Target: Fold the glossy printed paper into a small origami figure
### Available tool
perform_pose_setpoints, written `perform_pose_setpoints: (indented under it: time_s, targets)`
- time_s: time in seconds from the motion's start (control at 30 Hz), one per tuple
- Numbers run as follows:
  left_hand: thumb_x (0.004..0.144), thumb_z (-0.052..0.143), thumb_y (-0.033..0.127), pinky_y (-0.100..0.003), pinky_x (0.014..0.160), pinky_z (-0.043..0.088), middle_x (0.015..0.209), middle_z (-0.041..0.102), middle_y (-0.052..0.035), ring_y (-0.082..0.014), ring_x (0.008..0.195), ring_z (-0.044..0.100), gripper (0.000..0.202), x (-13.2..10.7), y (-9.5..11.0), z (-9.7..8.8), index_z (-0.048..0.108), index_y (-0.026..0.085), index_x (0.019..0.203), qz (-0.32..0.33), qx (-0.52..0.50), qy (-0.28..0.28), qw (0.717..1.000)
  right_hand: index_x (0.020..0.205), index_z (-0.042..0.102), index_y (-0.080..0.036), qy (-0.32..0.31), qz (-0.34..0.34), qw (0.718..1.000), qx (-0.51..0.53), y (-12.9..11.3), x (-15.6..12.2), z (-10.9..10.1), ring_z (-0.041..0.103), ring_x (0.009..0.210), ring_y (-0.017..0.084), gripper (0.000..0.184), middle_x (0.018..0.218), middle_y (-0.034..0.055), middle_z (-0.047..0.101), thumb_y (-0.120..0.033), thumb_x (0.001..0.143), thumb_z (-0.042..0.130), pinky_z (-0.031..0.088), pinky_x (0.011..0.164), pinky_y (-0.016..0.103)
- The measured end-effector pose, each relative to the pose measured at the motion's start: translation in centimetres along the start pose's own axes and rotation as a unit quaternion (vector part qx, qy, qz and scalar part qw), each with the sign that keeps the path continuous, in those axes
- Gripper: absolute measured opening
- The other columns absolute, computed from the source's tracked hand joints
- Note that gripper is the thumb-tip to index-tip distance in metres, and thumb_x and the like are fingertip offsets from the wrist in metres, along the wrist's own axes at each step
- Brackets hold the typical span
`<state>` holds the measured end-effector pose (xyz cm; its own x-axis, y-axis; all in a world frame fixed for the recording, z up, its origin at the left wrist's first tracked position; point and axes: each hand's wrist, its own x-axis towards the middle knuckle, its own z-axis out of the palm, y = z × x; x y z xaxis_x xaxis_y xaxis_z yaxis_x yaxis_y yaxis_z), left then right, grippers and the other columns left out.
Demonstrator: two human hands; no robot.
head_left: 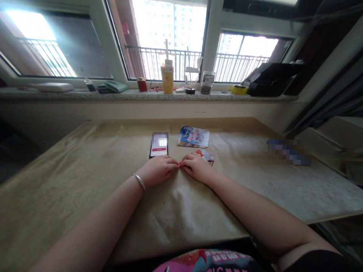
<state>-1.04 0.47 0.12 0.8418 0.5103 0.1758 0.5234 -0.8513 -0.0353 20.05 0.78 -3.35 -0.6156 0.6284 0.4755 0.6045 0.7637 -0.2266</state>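
Left hand [157,170], silver bangle [139,181] at the wrist, and right hand [197,167] rest on the paper-covered table [85,181]. Fingers are curled, and the tips of both hands meet, pinching a red sliver [179,163]. A small packet [210,156] pokes out from behind the right hand. Beyond lie a lit phone [159,145] and a blue packet [193,136]. On the far sill stands a yellow cup [167,78].

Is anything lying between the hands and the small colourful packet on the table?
Nothing visible. The left hand and right hand both touch the small packet and seem to pinch its orange edge. The phone lies beyond them.
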Motion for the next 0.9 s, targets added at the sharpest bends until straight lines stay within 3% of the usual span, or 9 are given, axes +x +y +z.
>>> perform_pose_setpoints:
  time_s: [0.4,0.9]
  targets:
    - [0.085,0.046,0.016,-0.03,0.082,0.05,0.102,0.068,-0.003,-0.0168,0.089,0.062,0.026,-0.1,-0.1,-0.3,0.067,0.02,0.1,-0.03,-0.005,-0.003,1.0,0.104,0.067,-0.028,-0.055,-0.04,0.992,-0.105,-0.1,-0.1,-0.7,0.051,0.09,0.019,0.026,0.097,0.0033,0.066,-0.024,0.09,0.045,0.035,0.078,0.034]
    - [0.082,0.045,0.013,-0.03,0.085,0.049,0.105,0.067,-0.0016,-0.016,0.093,0.061,0.03,-0.1,-0.2,-0.5,0.067,0.022,0.101,-0.04,-0.025,-0.019,0.999,0.09,0.069,-0.024,-0.055,-0.076,0.991,-0.093,0.5,-0.3,-2.6,0.053,0.088,0.018,0.019,0.095,0.0035,0.067,-0.019,0.083,0.051,0.033,0.092,0.036]
